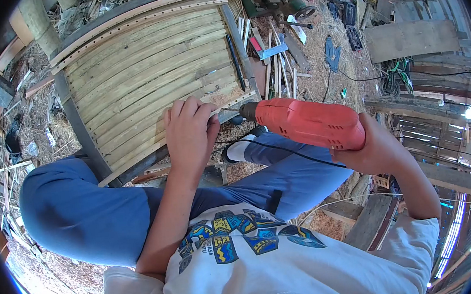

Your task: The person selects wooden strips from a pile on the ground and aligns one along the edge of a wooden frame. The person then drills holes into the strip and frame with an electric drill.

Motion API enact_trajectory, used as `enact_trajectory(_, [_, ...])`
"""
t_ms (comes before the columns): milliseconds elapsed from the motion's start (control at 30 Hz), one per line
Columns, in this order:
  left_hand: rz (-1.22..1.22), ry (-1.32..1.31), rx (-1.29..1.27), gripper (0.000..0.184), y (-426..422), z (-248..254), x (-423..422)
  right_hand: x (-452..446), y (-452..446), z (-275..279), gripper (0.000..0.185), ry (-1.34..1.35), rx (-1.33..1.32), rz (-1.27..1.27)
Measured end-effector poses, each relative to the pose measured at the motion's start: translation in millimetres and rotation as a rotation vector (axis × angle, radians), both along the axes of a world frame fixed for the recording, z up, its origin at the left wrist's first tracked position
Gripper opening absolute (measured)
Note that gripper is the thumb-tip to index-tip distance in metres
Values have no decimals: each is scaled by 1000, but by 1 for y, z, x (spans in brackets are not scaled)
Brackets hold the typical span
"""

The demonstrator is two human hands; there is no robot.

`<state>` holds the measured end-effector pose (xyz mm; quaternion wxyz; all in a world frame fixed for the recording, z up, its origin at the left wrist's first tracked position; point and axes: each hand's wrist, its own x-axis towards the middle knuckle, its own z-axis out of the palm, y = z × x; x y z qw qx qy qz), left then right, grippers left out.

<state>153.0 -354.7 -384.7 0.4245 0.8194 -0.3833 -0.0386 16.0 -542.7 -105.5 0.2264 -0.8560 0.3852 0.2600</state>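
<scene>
My right hand (367, 149) is wrapped round the handle of a red power drill (311, 119), whose black chuck and thin bit point left. The bit's tip is close to the fingers of my left hand (190, 126). Those fingers are bent and pressed together on a narrow wooden strip (136, 164) along the near edge of a slatted bamboo panel (151, 81) in a dark frame. Whether they pinch anything small is hidden. Two strips with rows of holes (140, 22) lie across the panel's far side.
A black pen-like stick (235, 63) lies on the panel's right side. Beyond are loose wood sticks (280, 70), a blue square tool (274, 50) and a blue glove-like cloth (332, 54). The drill's cord (298, 154) runs over my legs. Wood shavings cover the ground.
</scene>
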Motion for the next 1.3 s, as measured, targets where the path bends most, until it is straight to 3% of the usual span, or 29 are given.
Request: enact_trajectory(1300, [-1, 0, -33, 19, -2, 1, -1, -11, -9, -2, 19, -56, 327, -226])
